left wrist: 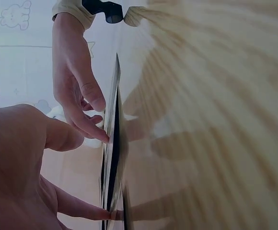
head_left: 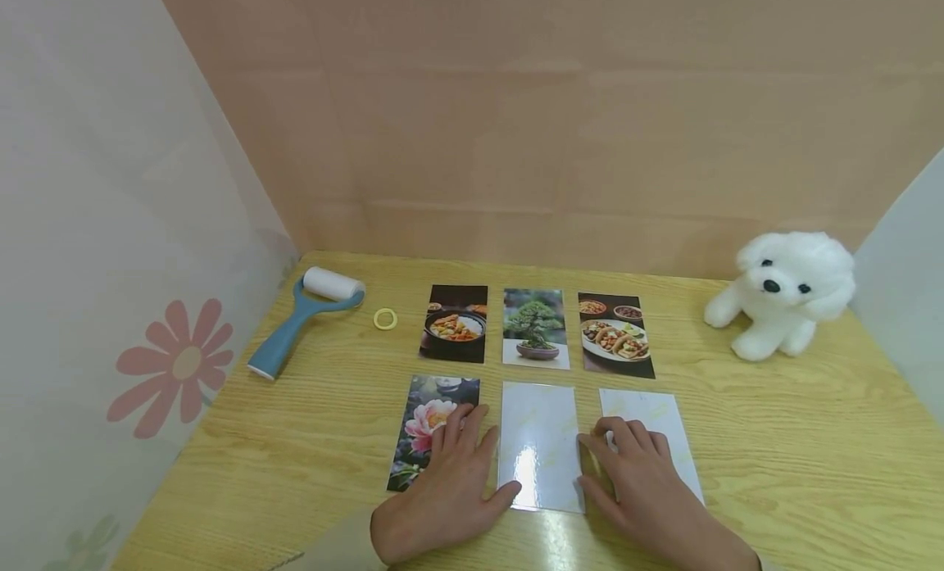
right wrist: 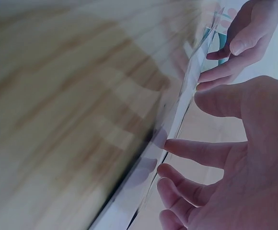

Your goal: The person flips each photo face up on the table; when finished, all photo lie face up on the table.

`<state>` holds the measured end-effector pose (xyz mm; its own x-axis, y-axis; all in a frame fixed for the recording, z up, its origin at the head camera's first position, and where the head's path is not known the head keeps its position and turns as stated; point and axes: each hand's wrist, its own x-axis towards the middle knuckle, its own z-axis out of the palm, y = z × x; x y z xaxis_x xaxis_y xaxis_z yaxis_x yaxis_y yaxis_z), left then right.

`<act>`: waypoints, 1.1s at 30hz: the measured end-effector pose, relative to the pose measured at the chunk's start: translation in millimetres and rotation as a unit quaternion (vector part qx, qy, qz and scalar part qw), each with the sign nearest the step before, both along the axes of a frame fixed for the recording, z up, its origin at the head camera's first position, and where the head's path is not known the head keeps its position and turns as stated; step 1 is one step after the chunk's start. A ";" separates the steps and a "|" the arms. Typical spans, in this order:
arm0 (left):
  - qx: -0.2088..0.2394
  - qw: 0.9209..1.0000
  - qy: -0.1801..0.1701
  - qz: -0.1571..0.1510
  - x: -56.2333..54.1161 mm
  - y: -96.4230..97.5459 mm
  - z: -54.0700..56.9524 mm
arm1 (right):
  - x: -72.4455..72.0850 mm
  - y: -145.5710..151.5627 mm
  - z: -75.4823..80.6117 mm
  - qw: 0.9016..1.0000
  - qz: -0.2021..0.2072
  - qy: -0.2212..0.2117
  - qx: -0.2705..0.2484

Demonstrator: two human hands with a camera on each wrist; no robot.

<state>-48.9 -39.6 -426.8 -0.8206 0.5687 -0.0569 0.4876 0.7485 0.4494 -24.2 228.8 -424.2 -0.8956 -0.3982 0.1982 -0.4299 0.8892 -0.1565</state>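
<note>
Glossy white rectangular card (head_left: 540,428) flat on yellowish wood-grain tabletop (head_left: 804,473), mid of near row, btwn hands. L hand (head_left: 451,493): fingers extended, thumb apart, nothing gripped; over dark pink-flower photo card (head_left: 422,428), thumb over white card's lower L edge. R hand (head_left: 643,477): fingers loosely bent, nothing gripped; index at white card's R edge, rest over 2nd pale rectangular card (head_left: 673,428). Green bonsai photo card (head_left: 536,325) behind; fluffy white plush dog (head_left: 778,296) far R.

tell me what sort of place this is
Likely a staged tabletop indoors: a wooden table, a plain backdrop behind it and a flower-print sheet along its left side.
</note>
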 end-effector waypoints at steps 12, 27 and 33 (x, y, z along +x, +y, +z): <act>0.025 0.999 -0.020 0.020 1.0 6.1 9.1 | -0.3 0.2 0.1 1.000 0.004 -0.005 -0.011; 0.277 0.956 -0.084 0.038 5.9 25.4 22.3 | -1.7 -3.8 2.9 0.995 -0.010 -0.038 -0.091; 0.326 0.936 -0.126 0.028 7.7 33.3 21.2 | 0.8 -7.3 6.0 0.983 -0.034 -0.081 -0.159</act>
